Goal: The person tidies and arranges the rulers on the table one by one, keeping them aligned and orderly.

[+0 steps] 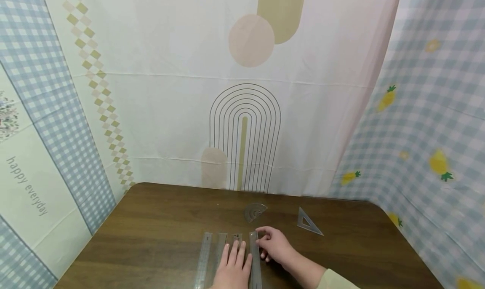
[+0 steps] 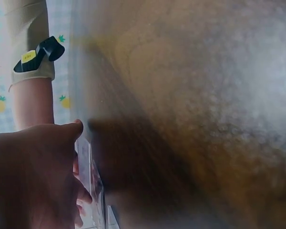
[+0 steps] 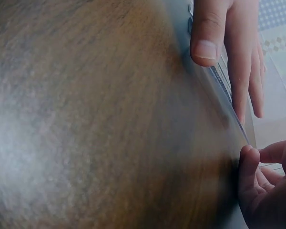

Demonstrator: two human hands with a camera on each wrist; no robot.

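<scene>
Head view: rightmost clear ruler (image 1: 255,259) lying between left hand (image 1: 232,271) and right hand (image 1: 275,244).
I judge it light, stiff, slick and perhaps brittle, best taken by its long edges; from here I see the right pinching its far end, the left straight-fingered over the neighbouring ruler (image 1: 237,237).

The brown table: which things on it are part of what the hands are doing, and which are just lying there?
Probably part of the job:
Rightmost ruler, touched by the right hand
Three more clear rulers to its left, the left hand over some of them

Seemingly just lying about:
Protractor, untouched
Set square, untouched
</scene>
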